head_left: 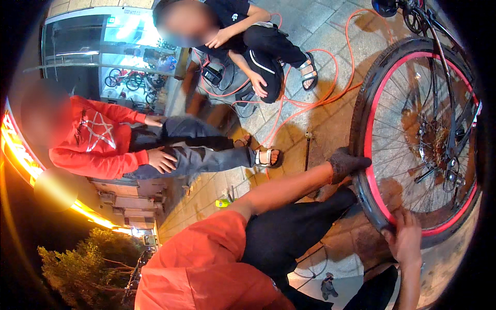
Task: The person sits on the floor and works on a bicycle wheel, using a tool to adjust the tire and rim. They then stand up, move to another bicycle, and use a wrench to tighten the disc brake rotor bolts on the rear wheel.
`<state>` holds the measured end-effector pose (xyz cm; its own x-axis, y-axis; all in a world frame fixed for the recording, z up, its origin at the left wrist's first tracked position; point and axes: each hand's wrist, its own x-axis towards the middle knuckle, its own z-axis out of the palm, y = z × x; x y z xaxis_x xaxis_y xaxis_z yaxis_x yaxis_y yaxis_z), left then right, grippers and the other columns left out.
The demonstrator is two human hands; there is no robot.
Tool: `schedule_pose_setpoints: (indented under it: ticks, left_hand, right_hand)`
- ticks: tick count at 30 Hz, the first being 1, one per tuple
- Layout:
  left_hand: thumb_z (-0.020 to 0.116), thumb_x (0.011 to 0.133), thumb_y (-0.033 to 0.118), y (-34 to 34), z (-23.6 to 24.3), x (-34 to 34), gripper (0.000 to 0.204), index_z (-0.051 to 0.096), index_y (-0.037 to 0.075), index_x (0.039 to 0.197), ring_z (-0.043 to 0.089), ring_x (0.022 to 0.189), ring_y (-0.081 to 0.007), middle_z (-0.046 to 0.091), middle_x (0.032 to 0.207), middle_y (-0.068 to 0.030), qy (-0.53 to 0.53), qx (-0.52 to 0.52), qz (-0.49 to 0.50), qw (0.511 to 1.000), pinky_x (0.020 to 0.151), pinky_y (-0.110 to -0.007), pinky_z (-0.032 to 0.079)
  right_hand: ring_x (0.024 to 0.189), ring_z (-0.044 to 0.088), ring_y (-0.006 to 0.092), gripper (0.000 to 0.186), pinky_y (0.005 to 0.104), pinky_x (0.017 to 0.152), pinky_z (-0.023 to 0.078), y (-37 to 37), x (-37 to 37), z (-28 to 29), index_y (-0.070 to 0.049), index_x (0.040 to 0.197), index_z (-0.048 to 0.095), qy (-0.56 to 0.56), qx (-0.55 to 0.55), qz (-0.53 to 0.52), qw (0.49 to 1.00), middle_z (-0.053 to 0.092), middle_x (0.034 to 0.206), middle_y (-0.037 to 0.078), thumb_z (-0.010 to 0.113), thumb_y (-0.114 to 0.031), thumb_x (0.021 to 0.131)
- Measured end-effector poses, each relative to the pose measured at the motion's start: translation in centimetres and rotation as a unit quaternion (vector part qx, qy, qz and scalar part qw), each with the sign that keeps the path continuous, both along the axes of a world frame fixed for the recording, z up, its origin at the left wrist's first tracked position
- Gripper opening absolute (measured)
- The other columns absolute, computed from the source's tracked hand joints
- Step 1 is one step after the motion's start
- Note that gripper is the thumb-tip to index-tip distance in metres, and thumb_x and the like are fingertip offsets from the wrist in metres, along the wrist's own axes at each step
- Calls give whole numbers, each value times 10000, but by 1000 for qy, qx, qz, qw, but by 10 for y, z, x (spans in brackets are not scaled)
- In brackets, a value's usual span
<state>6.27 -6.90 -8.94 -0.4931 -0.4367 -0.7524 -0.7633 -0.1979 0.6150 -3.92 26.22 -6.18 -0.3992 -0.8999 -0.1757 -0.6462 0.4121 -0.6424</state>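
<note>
A bicycle wheel with a pink-red rim [370,116] and black tire [360,98] stands at the right, attached to a dark bicycle frame [448,77]. My left hand [347,163], in a dark glove, grips the tire and rim at the wheel's left side; its thumb rests on the rim and some fingers are hidden. Lower down, my bare right hand [405,236] clasps the tire and rim at the bottom, thumb on the tire and fingers over the rim. Spokes, rear sprockets [439,142] and a derailleur [453,178] show inside the wheel.
A person in a red top [103,137] stands at the left; another in dark clothes [263,44] crouches beyond. An orange hose [333,98] loops over the paving. A long thin tool [308,147], a yellow-green container [222,202] and a dark crumpled item [328,287] lie on the ground.
</note>
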Motion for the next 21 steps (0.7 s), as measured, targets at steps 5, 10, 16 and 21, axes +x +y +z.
schedule_pose_setpoints:
  ticks: [5,10,16,21]
  left_hand:
    - [863,817,342,-5,-7,11,500,706,-42,1095,660,833,-182,719,956,-77,91,81,34,992,758,-358,568]
    - [835,832,405,-13,-33,8,541,710,-44,1107,631,895,-158,705,985,-73,147,122,34,981,782,-364,550]
    - [863,808,453,-28,-32,-12,579,710,-5,1128,632,888,-150,704,986,-62,141,98,5,985,779,-348,553]
    - [890,790,367,-37,-55,-3,566,677,22,1185,629,844,-139,690,971,-32,179,199,46,962,731,-347,568]
  right_hand:
    - [922,636,478,274,547,798,520,-41,-2,0,-2,966,718,-94,53,-19,994,639,1019,251,760,-254,865]
    - [882,677,462,354,553,802,526,-65,-14,-3,-13,895,737,-149,141,43,978,687,883,256,680,-358,955]
    - [818,699,380,418,470,768,532,-78,-22,-39,16,1008,734,-341,157,12,927,701,884,272,706,-397,946]
    - [780,701,356,354,467,744,527,-83,-1,-54,31,998,730,-313,136,-39,939,702,869,273,755,-310,905]
